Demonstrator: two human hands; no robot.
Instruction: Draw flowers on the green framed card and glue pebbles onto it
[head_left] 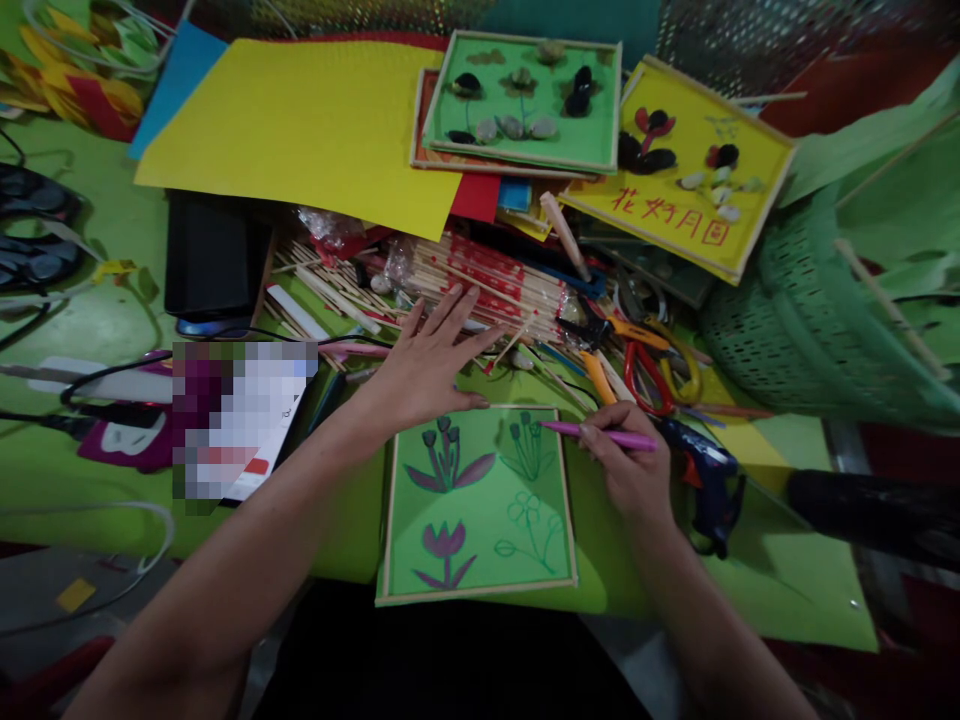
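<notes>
A green card (472,520) edged with thin wooden sticks lies flat at the table's front edge. Flowers are drawn on it: those on the left are coloured dark and purple, and the lower right one is only outlined. My right hand (630,460) holds a purple marker pen (611,436), its tip at the upper right flower. My left hand (431,365) is spread with nothing gripped, its thumb along the card's top edge and its fingers reaching over the loose sticks (337,285) behind.
Framed green (540,105) and yellow (739,215) pebble pictures lie at the back beside a yellow sheet (300,130). A green basket (810,310), red-handled scissors (646,375) and a glue gun (701,475) are at right. A partly blurred phone (259,430) lies left.
</notes>
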